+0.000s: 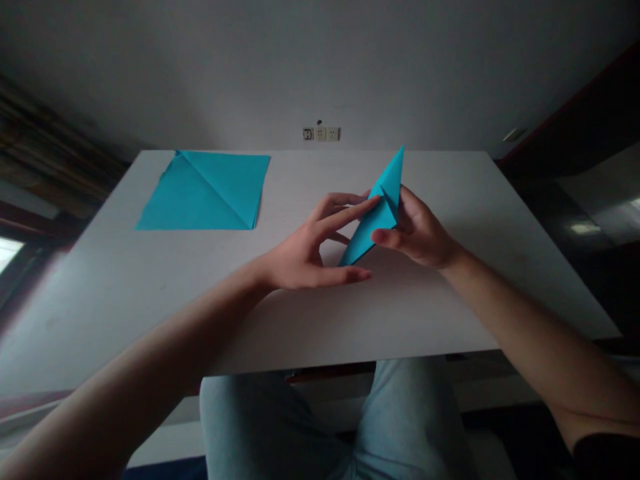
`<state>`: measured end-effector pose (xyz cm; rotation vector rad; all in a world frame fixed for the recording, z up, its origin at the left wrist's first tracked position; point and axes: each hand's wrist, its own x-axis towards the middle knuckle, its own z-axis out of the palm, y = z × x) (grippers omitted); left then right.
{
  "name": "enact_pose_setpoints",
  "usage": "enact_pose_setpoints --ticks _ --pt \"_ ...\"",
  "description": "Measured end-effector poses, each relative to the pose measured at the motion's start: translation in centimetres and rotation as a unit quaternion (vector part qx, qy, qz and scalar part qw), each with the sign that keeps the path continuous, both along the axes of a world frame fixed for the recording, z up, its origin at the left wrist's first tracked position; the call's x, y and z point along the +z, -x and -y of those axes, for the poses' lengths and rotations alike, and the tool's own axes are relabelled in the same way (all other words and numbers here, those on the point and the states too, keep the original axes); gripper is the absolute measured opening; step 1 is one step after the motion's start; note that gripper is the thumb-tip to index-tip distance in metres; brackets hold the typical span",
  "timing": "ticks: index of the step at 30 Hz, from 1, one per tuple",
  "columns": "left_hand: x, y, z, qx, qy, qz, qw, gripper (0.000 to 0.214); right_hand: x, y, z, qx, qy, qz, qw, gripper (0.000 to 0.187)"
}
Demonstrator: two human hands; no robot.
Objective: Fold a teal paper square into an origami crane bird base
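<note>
A piece of folded blue paper [383, 207], narrow and pointed at both ends, is held tilted above the white table. My right hand [423, 230] grips it from the right, thumb on the near face and the other fingers behind, partly hidden by the paper. My left hand [320, 243] is spread at its left side; the index fingertip touches a small flap at the middle of the paper. The left thumb stretches out below the lower tip, apart from the index finger.
Flat blue paper sheets [210, 193] with a diagonal crease lie at the back left of the white table [300, 320]. Wall sockets [321, 134] sit behind the table's far edge. My legs [400, 420] are under the near edge.
</note>
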<state>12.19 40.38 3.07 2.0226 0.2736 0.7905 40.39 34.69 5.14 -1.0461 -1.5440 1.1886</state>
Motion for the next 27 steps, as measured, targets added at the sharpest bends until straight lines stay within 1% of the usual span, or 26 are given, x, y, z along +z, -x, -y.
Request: enact_pose_setpoints --ticks 2,4,8,10,12,14,17,20,22,24,25,27 --pt "-0.1 0.1 -0.2 0.001 -0.008 -0.005 1.000 0.128 0.1 -0.1 -0.1 -0.009 0.006 -0.004 1.000 0.064" --pt "-0.3 0.3 -0.3 0.006 -0.006 -0.008 1.000 0.139 0.0 -0.2 -0.2 -0.023 0.006 -0.009 1.000 0.059" --pt "-0.7 0.5 -0.4 0.015 0.004 -0.006 1.000 0.144 -0.5 -0.4 -0.6 -0.064 -0.004 -0.013 0.998 0.045" --pt "-0.9 0.5 -0.4 0.040 -0.029 -0.011 0.999 0.144 -0.7 -0.5 -0.7 -0.075 0.004 -0.024 0.997 0.042" --pt "-0.9 0.5 -0.3 0.067 -0.087 -0.013 0.994 0.138 -0.6 -0.4 -0.8 -0.078 0.021 -0.044 0.996 0.045" --pt "-0.9 0.5 -0.3 0.090 -0.128 -0.005 0.988 0.121 -0.3 -0.2 -0.8 -0.082 0.034 -0.056 0.995 0.050" --pt "-0.5 0.4 -0.4 0.098 -0.145 0.014 0.985 0.091 0.2 0.0 -0.7 -0.082 0.043 -0.050 0.994 0.053" --pt "0.2 0.3 -0.5 0.086 -0.130 0.000 0.988 0.071 0.3 -0.1 -0.7 -0.069 0.042 -0.039 0.996 0.060" --pt "0.6 0.2 -0.5 0.095 -0.107 -0.021 0.989 0.067 0.0 -0.3 -0.8 -0.073 0.032 -0.036 0.996 0.072" --pt "0.6 0.1 -0.6 0.106 -0.084 -0.025 0.990 0.070 -0.5 -0.6 -0.9 -0.079 0.021 -0.034 0.996 0.088" --pt "0.6 0.1 -0.6 0.106 -0.074 -0.015 0.992 0.073 -0.7 -0.7 -1.0 -0.078 0.018 -0.033 0.996 0.092" --pt "0.3 0.1 -0.7 0.096 -0.053 0.010 0.994 0.079 -1.0 -0.8 -1.1 -0.065 0.018 -0.031 0.997 0.090"
